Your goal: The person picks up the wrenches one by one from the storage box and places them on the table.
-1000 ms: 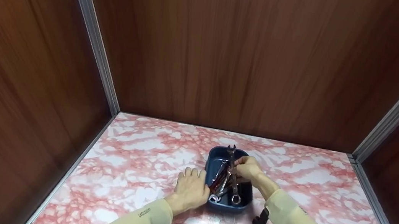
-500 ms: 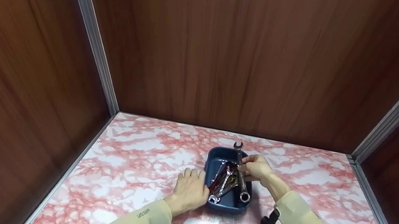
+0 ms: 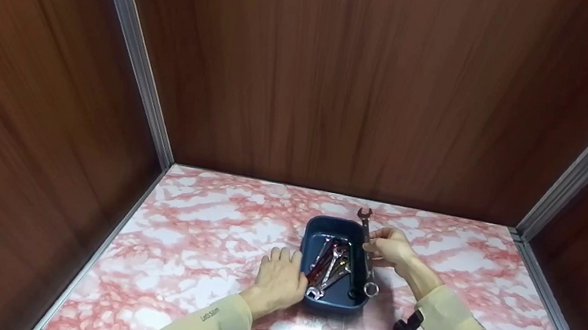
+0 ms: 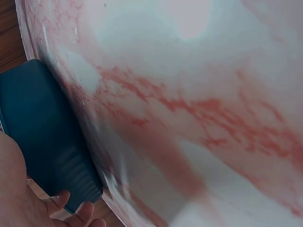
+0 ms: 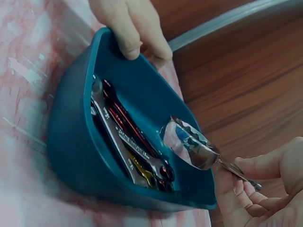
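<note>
A dark blue plastic bin stands on the table, with several wrenches lying in a pile inside, some silver, others red or yellow. My left hand holds the bin's left side, the thumb hooked over the rim and the other fingers outside. Between the thumb and fingers of my right hand is a large silver combination wrench. Its open end points to the far side, its ring end toward me. In the head view this wrench overlaps the bin's right rim, above the pile.
The table has a red and white marbled top. Brown wood-grain panels rise behind it and at both sides, joined by grey metal posts. Each wrist carries a black strap, the right one hanging below the sleeve.
My right hand has lifted the combination wrench out from over the pile and carried it right, to the bin's right rim. The left hand and the bin have barely moved.
</note>
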`<action>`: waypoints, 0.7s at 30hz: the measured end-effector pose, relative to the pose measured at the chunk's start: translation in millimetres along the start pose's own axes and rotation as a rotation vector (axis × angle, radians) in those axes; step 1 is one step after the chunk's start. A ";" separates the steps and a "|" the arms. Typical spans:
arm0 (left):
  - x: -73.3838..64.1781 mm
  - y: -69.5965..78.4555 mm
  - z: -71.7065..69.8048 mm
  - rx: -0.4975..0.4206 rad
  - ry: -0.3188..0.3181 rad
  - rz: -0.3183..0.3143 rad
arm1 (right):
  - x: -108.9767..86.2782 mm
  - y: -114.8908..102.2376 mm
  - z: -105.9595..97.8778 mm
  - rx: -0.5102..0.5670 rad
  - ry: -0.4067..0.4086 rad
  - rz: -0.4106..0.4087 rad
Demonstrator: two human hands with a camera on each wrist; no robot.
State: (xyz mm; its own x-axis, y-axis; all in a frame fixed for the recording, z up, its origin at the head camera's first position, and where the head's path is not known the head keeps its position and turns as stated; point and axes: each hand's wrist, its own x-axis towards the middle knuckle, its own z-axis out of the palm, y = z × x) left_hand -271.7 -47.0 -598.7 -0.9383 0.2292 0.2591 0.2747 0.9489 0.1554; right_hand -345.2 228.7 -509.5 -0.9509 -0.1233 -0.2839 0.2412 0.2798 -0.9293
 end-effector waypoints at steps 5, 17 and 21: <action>-0.6 0.4 0.3 -0.010 0.007 0.004 | -2.2 5.9 -8.6 0.000 0.009 0.008; -1.0 0.7 1.1 0.008 0.033 0.016 | -5.6 18.9 -24.6 0.021 0.004 0.036; -1.4 0.7 2.3 0.015 0.063 0.020 | -7.1 24.1 -28.7 0.019 0.006 0.040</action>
State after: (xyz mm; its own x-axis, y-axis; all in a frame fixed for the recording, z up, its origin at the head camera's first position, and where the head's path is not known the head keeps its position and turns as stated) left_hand -270.6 -46.1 -601.1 -0.9174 0.2340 0.3218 0.2891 0.9477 0.1351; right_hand -338.2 263.6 -523.1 -0.9414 -0.1068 -0.3199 0.2830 0.2659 -0.9215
